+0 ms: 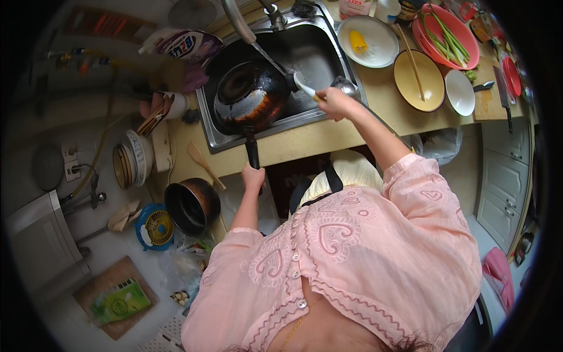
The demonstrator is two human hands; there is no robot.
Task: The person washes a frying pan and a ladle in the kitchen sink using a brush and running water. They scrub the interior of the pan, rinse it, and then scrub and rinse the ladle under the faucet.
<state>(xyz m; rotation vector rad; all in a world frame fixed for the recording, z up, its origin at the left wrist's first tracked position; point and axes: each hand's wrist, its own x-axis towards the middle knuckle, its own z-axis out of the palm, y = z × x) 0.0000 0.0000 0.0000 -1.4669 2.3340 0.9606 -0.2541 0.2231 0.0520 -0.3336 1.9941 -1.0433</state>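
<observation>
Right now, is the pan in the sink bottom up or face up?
Bottom up: the pan shows its scorched, rounded underside to the camera, while the left hand grips its handle.

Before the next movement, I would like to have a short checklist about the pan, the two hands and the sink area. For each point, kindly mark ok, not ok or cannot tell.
1. Pan handle gripped by the left hand: ok.
2. Pan over the sink: ok.
3. White-handled tool held in the right hand: ok.
4. Tool touching the pan: cannot tell.
5. A hand free for the tap: not ok, both are occupied.
6. Knife away from both hands: ok, far right.
</observation>
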